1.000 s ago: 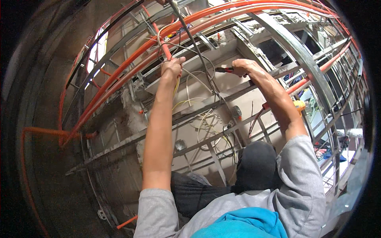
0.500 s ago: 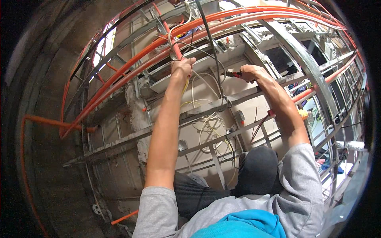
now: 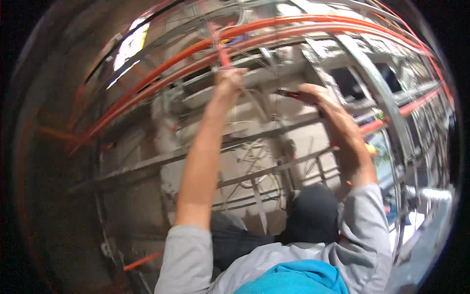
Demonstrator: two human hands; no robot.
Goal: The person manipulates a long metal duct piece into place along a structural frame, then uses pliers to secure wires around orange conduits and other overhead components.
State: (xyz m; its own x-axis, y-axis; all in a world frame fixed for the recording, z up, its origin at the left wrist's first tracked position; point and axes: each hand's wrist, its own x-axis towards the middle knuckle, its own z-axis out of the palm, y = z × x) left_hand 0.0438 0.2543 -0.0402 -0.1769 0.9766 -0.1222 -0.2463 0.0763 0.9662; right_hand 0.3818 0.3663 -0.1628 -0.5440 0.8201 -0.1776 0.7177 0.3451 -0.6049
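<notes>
My left hand (image 3: 230,81) is raised at the far side of the frame, closed around the lower end of an orange conduit (image 3: 223,55). Thin pale cables (image 3: 255,101) hang just below and to the right of that fist. To its right, my right hand (image 3: 314,94) grips pliers (image 3: 290,93) with red and black handles, their dark jaws pointing left toward the hanging cables. Blur hides whether the jaws touch any wire. Both arms are stretched out ahead of me.
Long orange conduits (image 3: 274,22) arch across the far side, among metal framing bars (image 3: 368,73). A horizontal metal rail (image 3: 181,156) crosses below my hands. Coiled cables (image 3: 252,152) hang behind it, against a pale panel. My dark-clothed knee (image 3: 313,213) is close below.
The whole view has shifted and blurred with head motion. My left hand keeps its hold on the conduit, and the pliers stay in my right hand, slightly lower in the picture.
</notes>
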